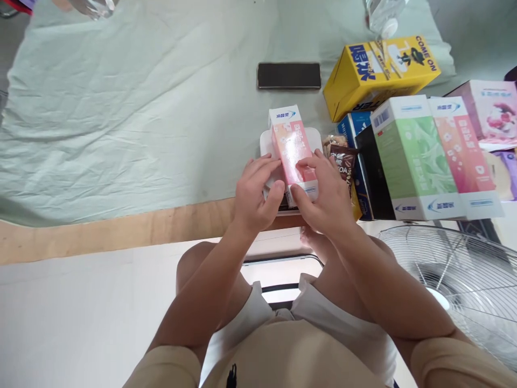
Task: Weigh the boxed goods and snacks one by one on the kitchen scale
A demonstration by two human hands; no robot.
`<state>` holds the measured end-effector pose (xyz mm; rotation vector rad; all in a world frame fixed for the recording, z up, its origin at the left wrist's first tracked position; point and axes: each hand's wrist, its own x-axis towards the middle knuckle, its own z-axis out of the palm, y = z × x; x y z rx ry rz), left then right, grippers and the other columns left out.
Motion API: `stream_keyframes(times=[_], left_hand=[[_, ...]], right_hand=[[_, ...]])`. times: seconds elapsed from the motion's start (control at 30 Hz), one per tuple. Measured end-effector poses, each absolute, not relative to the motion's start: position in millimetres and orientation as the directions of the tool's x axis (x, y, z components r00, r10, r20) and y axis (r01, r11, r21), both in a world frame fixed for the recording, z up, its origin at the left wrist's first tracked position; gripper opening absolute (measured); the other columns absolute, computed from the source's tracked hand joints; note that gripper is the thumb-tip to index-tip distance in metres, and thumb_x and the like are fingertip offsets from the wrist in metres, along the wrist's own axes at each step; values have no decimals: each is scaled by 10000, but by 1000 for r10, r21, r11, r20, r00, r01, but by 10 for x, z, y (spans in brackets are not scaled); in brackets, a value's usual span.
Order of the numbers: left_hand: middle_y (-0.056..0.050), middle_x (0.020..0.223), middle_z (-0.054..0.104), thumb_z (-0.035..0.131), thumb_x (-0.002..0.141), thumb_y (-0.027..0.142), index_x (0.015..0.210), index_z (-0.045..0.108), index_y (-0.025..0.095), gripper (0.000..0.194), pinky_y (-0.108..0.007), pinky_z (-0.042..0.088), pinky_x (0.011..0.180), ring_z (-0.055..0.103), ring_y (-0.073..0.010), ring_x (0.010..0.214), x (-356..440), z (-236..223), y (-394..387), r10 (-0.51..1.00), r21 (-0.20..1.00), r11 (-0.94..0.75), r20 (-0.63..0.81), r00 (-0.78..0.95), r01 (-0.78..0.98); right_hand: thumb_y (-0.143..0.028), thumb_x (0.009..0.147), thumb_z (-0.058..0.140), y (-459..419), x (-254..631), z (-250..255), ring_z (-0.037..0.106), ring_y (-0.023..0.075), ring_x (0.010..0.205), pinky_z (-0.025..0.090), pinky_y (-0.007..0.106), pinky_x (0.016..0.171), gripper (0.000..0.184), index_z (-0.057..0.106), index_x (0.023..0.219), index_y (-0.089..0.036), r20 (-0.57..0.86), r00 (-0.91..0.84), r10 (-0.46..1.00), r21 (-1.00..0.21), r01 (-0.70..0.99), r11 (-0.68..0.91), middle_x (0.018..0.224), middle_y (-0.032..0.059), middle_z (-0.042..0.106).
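Observation:
A tall pink and white box (291, 148) lies on a white, flat, scale-like device (265, 143) at the table's near edge. My left hand (258, 191) is beside the box's left side, its thumb and fingers apart and near the cardboard. On the right, my right hand (325, 191) bends over the box, with thumb and index finger against its near end. The right hand's other fingers reach along the right side, partly hidden. Brown snack packets (341, 159) lie just right of that hand.
A black phone (289, 76) lies beyond the box on the green cloth (161, 108). To the right stand a yellow carton (379, 70), a green box (416, 153) and another pink box (464, 151). A fan (440, 280) is at the lower right; a clear bottle (383, 16) is at the back.

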<state>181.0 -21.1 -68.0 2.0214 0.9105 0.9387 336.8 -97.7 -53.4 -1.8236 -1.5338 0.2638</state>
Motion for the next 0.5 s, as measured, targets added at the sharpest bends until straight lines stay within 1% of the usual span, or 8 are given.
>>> stream_keyframes(times=[0.1, 0.17, 0.23, 0.33, 0.4, 0.5], left_hand=[[-108, 1331, 778, 277, 1040, 691, 1247, 732, 222, 686, -509, 401, 1305, 642, -297, 1420, 1789, -671, -202, 809, 818, -491, 302, 505, 298], [-106, 1324, 777, 275, 1047, 676, 1241, 727, 226, 667, -512, 396, 1307, 640, -299, 1421, 1770, -672, -182, 813, 822, -486, 299, 499, 299], [-100, 1318, 772, 272, 1049, 678, 1231, 719, 243, 650, -506, 396, 1306, 643, -295, 1413, 1747, -677, -155, 830, 829, -471, 301, 469, 302], [-101, 1305, 768, 278, 1048, 696, 1211, 710, 251, 642, -491, 409, 1296, 659, -289, 1380, 1719, -678, -115, 857, 851, -445, 314, 410, 278], [-106, 1296, 770, 286, 1055, 676, 1199, 712, 243, 624, -494, 400, 1297, 660, -293, 1376, 1722, -667, -104, 861, 857, -437, 310, 404, 273], [-110, 1293, 780, 306, 1064, 607, 1185, 728, 229, 580, -524, 378, 1305, 650, -306, 1394, 1769, -643, -126, 836, 837, -462, 301, 459, 292]], right_hand=[[-379, 918, 579, -986, 3343, -526, 606, 361, 1462, 435, 649, 1259, 318, 639, 1199, -242, 302, 293, 907, -623, 781, -45, 1314, 110, 762], [-385, 964, 536, -1010, 3356, -509, 604, 342, 1468, 448, 641, 1252, 304, 635, 1218, -250, 300, 322, 898, -638, 767, -62, 1379, 116, 737], [-403, 1002, 498, -1036, 3393, -491, 575, 333, 1499, 442, 645, 1253, 311, 625, 1246, -256, 310, 360, 880, -657, 750, -75, 1479, 126, 682], [-396, 1016, 460, -1051, 3462, -480, 553, 337, 1517, 419, 668, 1258, 317, 611, 1261, -263, 319, 403, 858, -670, 736, -97, 1542, 130, 635], [-387, 1004, 458, -1044, 3490, -489, 589, 348, 1475, 415, 687, 1249, 316, 600, 1258, -264, 290, 410, 865, -678, 726, -117, 1493, 132, 666], [-407, 986, 491, -1024, 3480, -515, 664, 355, 1366, 408, 711, 1241, 329, 577, 1266, -257, 237, 358, 903, -681, 724, -108, 1327, 124, 741]])
